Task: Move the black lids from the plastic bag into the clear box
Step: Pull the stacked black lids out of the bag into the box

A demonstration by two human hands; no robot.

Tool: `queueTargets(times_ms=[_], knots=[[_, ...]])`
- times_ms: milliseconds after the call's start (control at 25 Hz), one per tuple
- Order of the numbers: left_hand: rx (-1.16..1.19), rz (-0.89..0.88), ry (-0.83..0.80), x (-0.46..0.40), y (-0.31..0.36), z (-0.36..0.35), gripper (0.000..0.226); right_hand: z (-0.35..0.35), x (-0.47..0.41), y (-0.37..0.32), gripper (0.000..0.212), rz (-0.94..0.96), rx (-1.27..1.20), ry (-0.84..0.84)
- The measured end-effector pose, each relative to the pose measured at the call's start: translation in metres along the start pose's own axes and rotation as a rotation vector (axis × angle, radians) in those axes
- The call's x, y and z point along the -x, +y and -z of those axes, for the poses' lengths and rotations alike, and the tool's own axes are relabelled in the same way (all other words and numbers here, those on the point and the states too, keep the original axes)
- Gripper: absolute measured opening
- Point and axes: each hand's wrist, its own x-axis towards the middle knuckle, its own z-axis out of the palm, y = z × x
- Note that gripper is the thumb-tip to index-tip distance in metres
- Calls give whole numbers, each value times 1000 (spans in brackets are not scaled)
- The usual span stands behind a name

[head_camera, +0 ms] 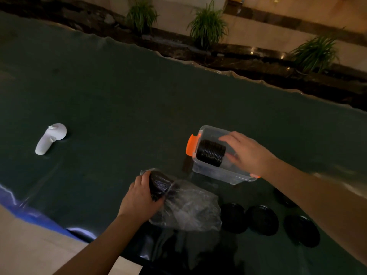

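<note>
A dark green cloth (139, 100) covers the bench, and the clear box (222, 173) serves as the landmark here. Far to the left of the box, well apart from everything else, a white handheld controller (50, 138) lies on the cloth. Nearer, to the lower left of the box, the left hand (140, 195) wraps its grip around the end of a stack of black lids (158, 185) that is still inside the plastic bag (188, 207); the fingers curl over the stack through the crumpled film, so the grip is closed on bag and lids together. The bag lies on its side on the cloth, just in front of the box, its loose end trailing toward the right.

The box itself stands open on the cloth with an orange latch (191, 144) on its left end. Inside it a second stack of lids (211, 152) lies on its side, against the left end of the box. The right hand (246, 153) reaches over the box from the right, fingers spread and bent, fingertips touching the right end of that stack; the grip is loosely open around it rather than clamped.

In front of the box and to the right of the bag, loose lids (262, 220) lie flat on the cloth in a row, close to one another, with another partly hidden under the right forearm
</note>
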Motion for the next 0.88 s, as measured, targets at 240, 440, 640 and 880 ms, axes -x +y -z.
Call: queueTargets(times_ms=[240, 440, 640, 880], knots=[[-53, -36, -50, -3, -3, 9, 97, 18, 94, -97, 12, 67, -342, -46], [-59, -62, -80, -1, -10, 12, 105, -53, 113, -124, 40, -88, -357, -409], [-53, -87, -120, 2, -14, 13, 104, -108, 70, -131, 58, -114, -429, -533], [-53, -132, -175, -2, -18, 20, 103, -108, 58, -136, 62, 115, -466, -437]])
